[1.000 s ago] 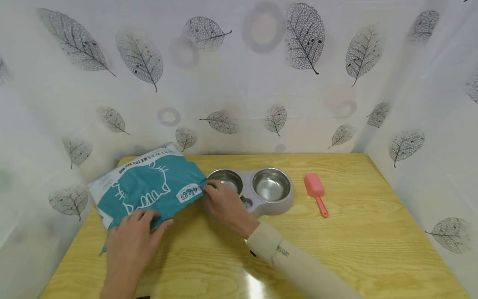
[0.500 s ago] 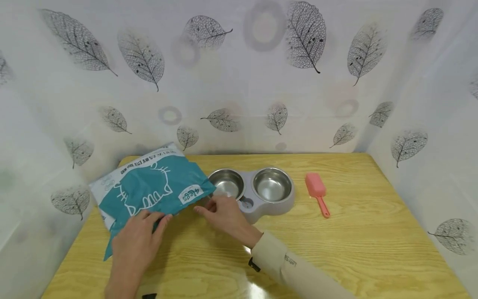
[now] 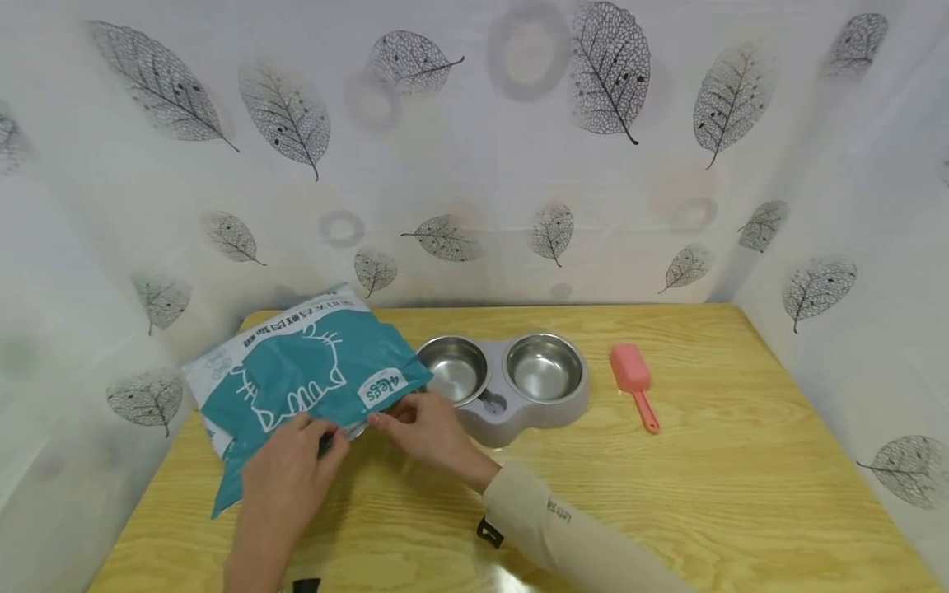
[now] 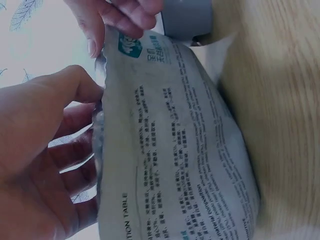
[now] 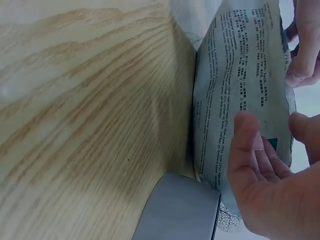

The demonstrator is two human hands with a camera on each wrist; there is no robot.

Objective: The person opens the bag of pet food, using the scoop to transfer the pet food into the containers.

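Note:
A teal and white cat food bag (image 3: 296,362), with a cat outline and a "4legs" logo, lies propped at the table's left. My left hand (image 3: 285,473) pinches its near edge, fingers over the teal face. Just right of it, my right hand (image 3: 430,428) holds the same edge. In the left wrist view, the bag's printed back (image 4: 170,135) faces the camera; my left thumb (image 4: 82,82) is at the crimped edge. From the right wrist, my right fingers (image 5: 245,145) lie over the printed back and the thumb is at the edge.
A grey double feeder (image 3: 511,412) with two steel bowls stands right of the bag, whose corner overlaps the left bowl (image 3: 454,369). Farther right lies a pink scoop (image 3: 630,371). A leaf-patterned curtain (image 3: 474,165) surrounds the wooden table (image 3: 704,494).
My right hand left the bag's right corner, moved down and left, and took the near edge beside my left hand. My left hand shifted slightly right along that edge.

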